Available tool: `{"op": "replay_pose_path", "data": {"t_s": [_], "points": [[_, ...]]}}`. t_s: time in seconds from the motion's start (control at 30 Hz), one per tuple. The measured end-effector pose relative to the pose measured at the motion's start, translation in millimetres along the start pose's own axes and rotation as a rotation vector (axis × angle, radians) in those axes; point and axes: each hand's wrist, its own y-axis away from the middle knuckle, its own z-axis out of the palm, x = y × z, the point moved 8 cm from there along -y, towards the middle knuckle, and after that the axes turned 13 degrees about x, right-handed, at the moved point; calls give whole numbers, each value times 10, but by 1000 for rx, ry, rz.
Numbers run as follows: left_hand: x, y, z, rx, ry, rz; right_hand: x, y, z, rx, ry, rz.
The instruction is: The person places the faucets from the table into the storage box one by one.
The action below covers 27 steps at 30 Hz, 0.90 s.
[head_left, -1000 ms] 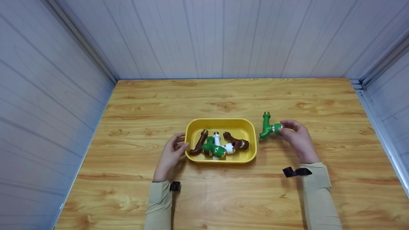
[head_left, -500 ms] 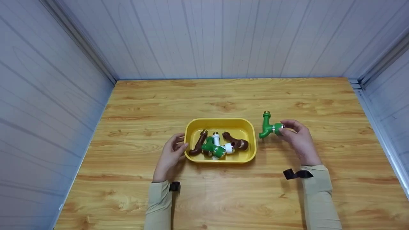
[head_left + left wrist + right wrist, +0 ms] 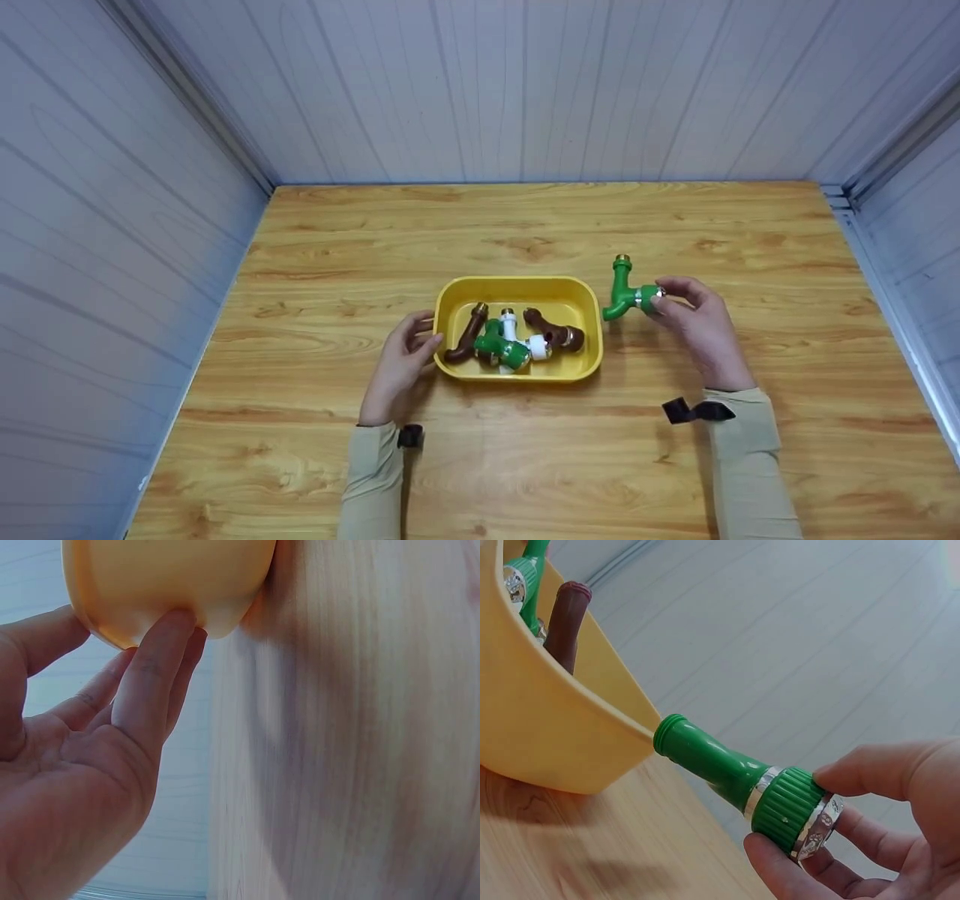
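Observation:
My right hand [image 3: 697, 322] pinches a green tap [image 3: 621, 295] by its ribbed knob end, thumb and fingertips on the knob [image 3: 787, 810] and its silvery band. The tap is held beside the right end of a yellow plastic bin [image 3: 517, 379], its brass threaded end pointing away from me. My left hand [image 3: 401, 364] rests its fingertips and thumb against the outside of the bin's left end [image 3: 172, 585]. Inside the bin lie a brown tap [image 3: 469, 335] at the left, a green tap [image 3: 501, 349], a white tap [image 3: 510, 326] partly beneath it, and another brown tap [image 3: 555, 331] at the right.
The bin stands on a wood-grain table [image 3: 360, 247]. Pale panel walls [image 3: 480, 90] close off the back and both sides. A black strap [image 3: 697, 411] sticks out from the right sleeve, and a smaller one [image 3: 411, 436] from the left.
The green tap in my right hand has moved slightly away from me and left, nearer the bin's right end. The left hand and the bin hold their places.

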Motion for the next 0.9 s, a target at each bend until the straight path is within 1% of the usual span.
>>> {"op": "replay_pose_path", "data": {"t_s": [0.07, 0.2, 0.27, 0.33, 0.57, 0.73, 0.9], "points": [[-39, -17, -4, -2, 14, 3, -17, 17, 33, -12, -2, -3], [-177, -70, -14, 5, 45, 13, -41, 49, 95, -32, 0, 0], [-245, -96, -19, 16, 46, 12, -49, 64, 124, -42, 4, 3], [-279, -106, -23, 28, 40, 12, -56, 79, 154, -51, 13, 4], [-305, -118, -29, 48, 17, 3, -56, 124, 255, -85, -4, 6], [-311, -121, -31, 43, 13, -11, -53, 153, 322, -109, -10, -3], [-312, -122, -34, 53, 8, -11, -53, 185, 385, -124, 16, -5]]}}
